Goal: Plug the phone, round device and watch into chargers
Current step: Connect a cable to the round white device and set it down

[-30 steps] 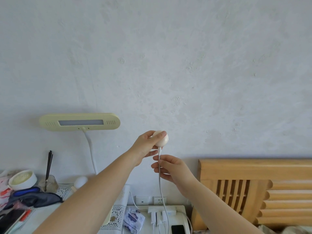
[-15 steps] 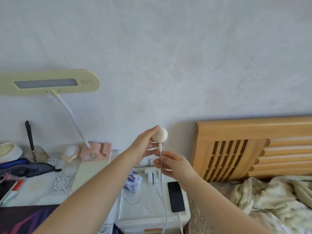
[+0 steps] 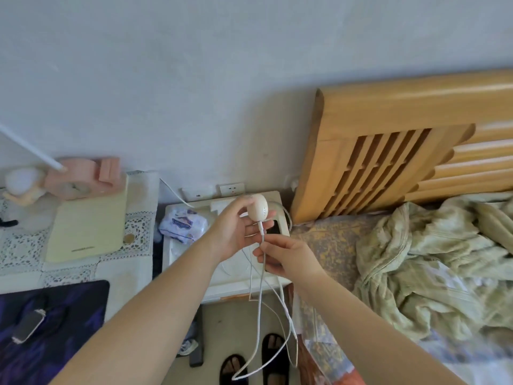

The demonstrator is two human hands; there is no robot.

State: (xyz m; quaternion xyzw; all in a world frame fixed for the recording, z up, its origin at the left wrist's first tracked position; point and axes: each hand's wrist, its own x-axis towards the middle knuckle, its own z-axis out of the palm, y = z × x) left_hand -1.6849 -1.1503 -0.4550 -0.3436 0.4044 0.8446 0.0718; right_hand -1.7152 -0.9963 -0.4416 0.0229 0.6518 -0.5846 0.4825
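- Your view has tipped down in the last second: the wall and lamp head that filled it are gone, and the white bedside stand (image 3: 191, 262) and the floor now sit under your hands.
- Your left hand (image 3: 233, 232) keeps the round device (image 3: 257, 208) pinched between thumb and fingertips, lifted above the stand's back edge.
- The white cable (image 3: 259, 295) looks seated in the device's underside, its plug (image 3: 261, 227) touching the shell. That matches a second ago, so I judge this plug-in done.
- Your right hand (image 3: 283, 257) is closed lightly around the cable just below the plug. It has slid a little lower on the line than before.
- What that means: the device can go down on the stand, and the watch is next. I can't find the watch anywhere in this view.
- The phone (image 3: 273, 226) shows only as a dark sliver behind your fingers on the stand. Whether it is plugged in, I cannot tell.
- Holders now: the stand top carries the phone, loose white cables, and a tissue pack (image 3: 183, 225) at its left rim.
- A second phone (image 3: 27, 325) lies on the dark mat (image 3: 69, 343), well apart from the chargers.
- Watch the slack: the cable loops down to the floor beside the slippers (image 3: 274, 354) and could snag as you lower the device.
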